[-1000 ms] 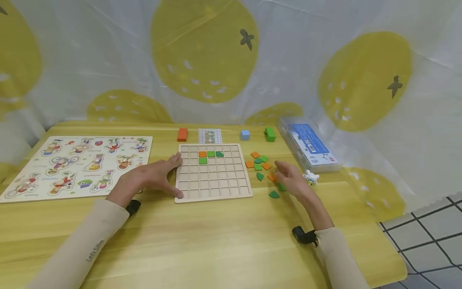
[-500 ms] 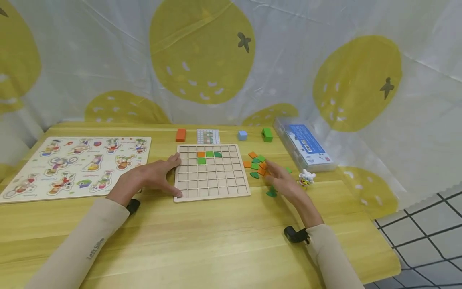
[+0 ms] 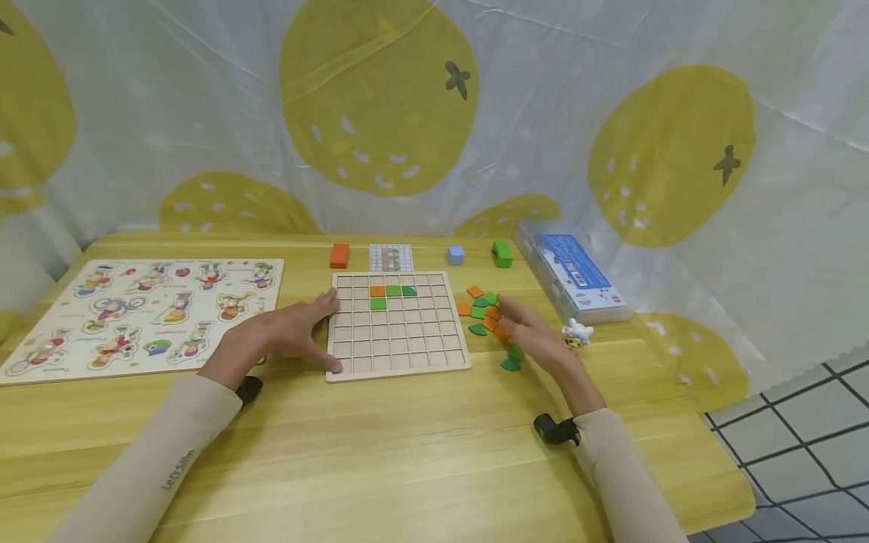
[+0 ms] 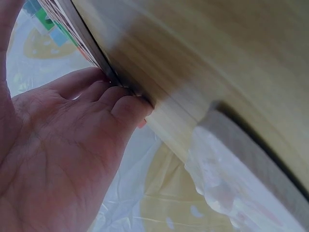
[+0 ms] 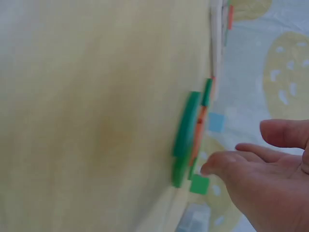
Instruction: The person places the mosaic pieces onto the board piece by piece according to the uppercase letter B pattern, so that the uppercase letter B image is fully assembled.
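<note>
A wooden grid board [image 3: 400, 339] lies on the table, with one orange square tile [image 3: 377, 291], two green square tiles [image 3: 378, 304] and a dark green curved tile [image 3: 409, 291] in its cells. My left hand [image 3: 292, 333] rests against the board's left side, thumb at the near corner and fingers farther up the edge. To the right of the board, my right hand [image 3: 536, 338] is over a loose group of orange and green tiles [image 3: 478, 312], its fingers relaxed and partly covering some. In the right wrist view, green tiles [image 5: 187, 125] lie beside its fingertips.
A pattern card [image 3: 390, 258] is behind the board, between a red block [image 3: 339, 255] and a blue cube [image 3: 455, 255]. A green block [image 3: 502, 254], a clear case [image 3: 580, 271] and a small white figurine [image 3: 577, 332] stand at right. A picture puzzle [image 3: 149, 317] lies left.
My right hand has moved left across the loose tiles, and some now lie closer together. The left hand stays at the board's edge. The tiles on the board are unchanged.
</note>
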`<act>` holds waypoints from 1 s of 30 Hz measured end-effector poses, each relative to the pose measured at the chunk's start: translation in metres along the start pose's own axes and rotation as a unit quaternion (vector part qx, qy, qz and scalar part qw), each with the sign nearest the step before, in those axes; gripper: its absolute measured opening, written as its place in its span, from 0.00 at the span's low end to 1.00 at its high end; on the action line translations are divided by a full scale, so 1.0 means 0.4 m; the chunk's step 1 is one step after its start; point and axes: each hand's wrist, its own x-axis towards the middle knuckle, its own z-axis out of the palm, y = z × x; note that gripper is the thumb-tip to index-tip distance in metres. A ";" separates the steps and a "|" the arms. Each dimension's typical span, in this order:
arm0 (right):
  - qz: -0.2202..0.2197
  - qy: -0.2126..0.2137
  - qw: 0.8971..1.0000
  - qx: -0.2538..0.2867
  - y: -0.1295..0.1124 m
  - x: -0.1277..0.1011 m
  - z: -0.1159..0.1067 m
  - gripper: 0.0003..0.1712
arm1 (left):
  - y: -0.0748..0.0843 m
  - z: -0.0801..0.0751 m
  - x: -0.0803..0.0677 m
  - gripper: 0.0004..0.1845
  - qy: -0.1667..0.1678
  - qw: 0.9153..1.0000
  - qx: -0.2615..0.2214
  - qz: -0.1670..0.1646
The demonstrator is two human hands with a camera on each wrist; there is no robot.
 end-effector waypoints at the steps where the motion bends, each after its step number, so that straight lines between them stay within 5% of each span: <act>1: -0.008 0.004 1.000 0.006 -0.005 -0.006 -0.004 0.36 | 0.001 0.000 0.001 0.70 0.000 1.000 0.000 0.002; 5: 0.008 0.029 1.000 -0.008 -0.017 -0.072 -0.016 0.36 | 0.005 0.000 0.004 0.69 -0.001 1.000 -0.001 0.004; 8: 0.045 0.009 0.999 -0.019 -0.027 -0.112 0.015 0.38 | 0.007 -0.004 0.000 0.69 -0.004 1.000 -0.004 -0.004; 13: 0.026 -0.049 0.998 -0.010 -0.050 -0.059 0.090 0.40 | 0.006 -0.007 -0.006 0.69 -0.001 1.000 -0.007 -0.003; 18: -0.008 -0.063 0.998 0.006 -0.048 0.026 0.078 0.38 | 0.001 0.001 -0.006 0.69 -0.001 1.000 -0.014 -0.002; 24: 0.026 -0.054 0.998 -0.023 -0.054 -0.045 0.009 0.39 | 0.001 0.001 -0.006 0.70 0.002 1.000 -0.015 -0.009; 30: 0.050 -0.103 0.993 -0.037 -0.055 -0.083 0.054 0.40 | -0.002 0.006 -0.002 0.70 -0.001 1.000 -0.013 -0.010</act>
